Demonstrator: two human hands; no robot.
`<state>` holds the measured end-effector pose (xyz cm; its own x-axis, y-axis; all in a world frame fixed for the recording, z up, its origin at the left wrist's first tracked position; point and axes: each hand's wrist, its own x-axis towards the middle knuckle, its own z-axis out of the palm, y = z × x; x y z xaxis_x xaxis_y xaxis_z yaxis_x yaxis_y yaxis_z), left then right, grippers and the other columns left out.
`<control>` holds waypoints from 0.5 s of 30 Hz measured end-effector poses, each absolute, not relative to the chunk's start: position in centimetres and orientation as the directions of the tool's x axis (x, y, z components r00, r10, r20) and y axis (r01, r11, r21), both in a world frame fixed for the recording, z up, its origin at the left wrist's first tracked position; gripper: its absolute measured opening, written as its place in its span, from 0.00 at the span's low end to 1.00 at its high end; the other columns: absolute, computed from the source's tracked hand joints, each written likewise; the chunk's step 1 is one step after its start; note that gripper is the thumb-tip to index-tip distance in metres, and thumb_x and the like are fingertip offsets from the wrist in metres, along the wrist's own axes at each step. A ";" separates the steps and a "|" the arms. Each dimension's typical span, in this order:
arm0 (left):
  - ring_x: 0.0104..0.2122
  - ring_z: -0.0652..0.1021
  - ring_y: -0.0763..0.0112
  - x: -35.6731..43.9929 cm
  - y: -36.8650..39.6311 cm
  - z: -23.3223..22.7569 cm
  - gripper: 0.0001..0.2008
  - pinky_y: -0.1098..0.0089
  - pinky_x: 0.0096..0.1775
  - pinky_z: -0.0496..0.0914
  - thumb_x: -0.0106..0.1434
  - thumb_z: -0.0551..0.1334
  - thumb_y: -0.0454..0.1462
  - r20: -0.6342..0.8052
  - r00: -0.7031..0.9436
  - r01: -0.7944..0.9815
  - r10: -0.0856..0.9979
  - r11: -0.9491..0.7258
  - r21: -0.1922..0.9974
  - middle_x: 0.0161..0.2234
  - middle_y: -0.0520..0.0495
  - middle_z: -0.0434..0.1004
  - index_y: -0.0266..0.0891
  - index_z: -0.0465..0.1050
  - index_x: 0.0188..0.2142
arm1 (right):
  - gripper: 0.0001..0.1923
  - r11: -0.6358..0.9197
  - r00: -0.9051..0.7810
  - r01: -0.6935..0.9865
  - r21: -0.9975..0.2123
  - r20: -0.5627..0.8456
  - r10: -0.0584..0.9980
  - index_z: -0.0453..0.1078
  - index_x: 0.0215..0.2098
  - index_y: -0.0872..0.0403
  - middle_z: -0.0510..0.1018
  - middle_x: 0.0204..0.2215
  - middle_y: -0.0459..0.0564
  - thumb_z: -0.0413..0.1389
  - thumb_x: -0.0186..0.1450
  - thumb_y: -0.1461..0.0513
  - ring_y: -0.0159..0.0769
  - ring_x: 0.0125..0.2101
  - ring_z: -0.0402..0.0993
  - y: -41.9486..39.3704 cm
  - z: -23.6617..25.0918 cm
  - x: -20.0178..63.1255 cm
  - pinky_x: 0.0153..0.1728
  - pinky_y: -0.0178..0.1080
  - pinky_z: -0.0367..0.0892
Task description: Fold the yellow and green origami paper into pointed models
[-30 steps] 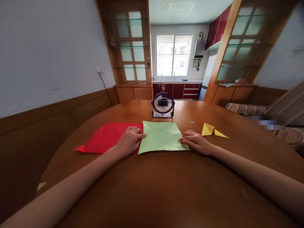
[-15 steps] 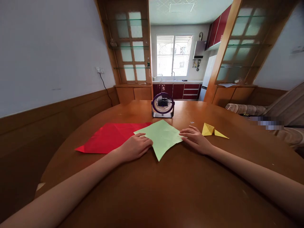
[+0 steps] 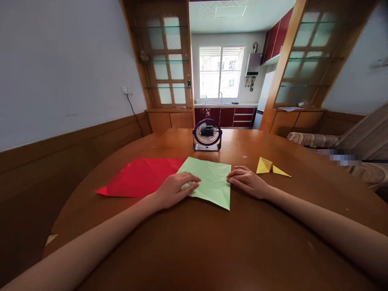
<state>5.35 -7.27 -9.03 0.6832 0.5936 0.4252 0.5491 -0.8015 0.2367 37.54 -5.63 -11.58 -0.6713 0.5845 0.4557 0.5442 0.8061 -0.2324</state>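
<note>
A light green sheet of paper (image 3: 212,184), faintly creased, lies in front of me with one corner pointing toward me at the lower right. My left hand (image 3: 178,186) rests on its left part, fingers stretched over the sheet and thumb apart. At the right edge, the fingertips of my right hand (image 3: 247,182) touch the paper, its fingers slightly bent and loosely spread. The green sheet's left corner overlaps a red sheet of paper (image 3: 136,176) with creases and a pointed left end. Beyond my right hand stands a folded yellow paper piece (image 3: 264,165) with a thin pointed end.
A small dark purple fan (image 3: 207,132) stands on the round-edged wooden table (image 3: 194,246), behind the papers. A striped cushioned seat (image 3: 315,139) is at the right. Past the table are wooden cabinets with glass shelves and a kitchen with a window (image 3: 221,72).
The green sheet has turned on the table, from corner-forward to nearly square with me. My left hand has opened its fingers further over it; the right hand has shifted slightly left.
</note>
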 end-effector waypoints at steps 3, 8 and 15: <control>0.54 0.72 0.61 3.9 -5.4 -9.5 0.20 0.57 0.55 0.66 0.70 0.49 0.47 0.426 0.591 0.674 0.685 -0.710 0.205 0.56 0.43 0.71 0.42 0.72 0.51 | 0.18 0.788 -0.663 0.570 -0.232 0.438 0.608 0.77 0.42 0.49 0.79 0.43 0.49 0.46 0.72 0.54 0.40 0.46 0.74 -5.4 -11.7 37.5 0.58 0.52 0.55; 0.61 0.64 0.61 2.6 -3.8 -10.2 0.24 0.49 0.64 0.46 0.71 0.46 0.48 0.207 0.643 0.734 0.738 -0.670 0.111 0.60 0.44 0.67 0.42 0.65 0.59 | 0.20 0.704 -0.573 0.656 -0.273 0.426 0.700 0.77 0.42 0.48 0.79 0.46 0.48 0.43 0.73 0.53 0.41 0.51 0.72 -5.3 -12.0 37.6 0.63 0.58 0.42; 0.59 0.68 0.59 3.2 -5.2 -9.3 0.23 0.48 0.65 0.40 0.71 0.47 0.49 0.257 0.711 0.674 0.655 -0.739 0.019 0.52 0.45 0.76 0.42 0.71 0.54 | 0.22 0.617 -0.505 0.728 -0.299 0.376 0.777 0.75 0.46 0.46 0.74 0.53 0.50 0.42 0.72 0.49 0.46 0.58 0.63 -5.1 -12.1 37.6 0.62 0.65 0.36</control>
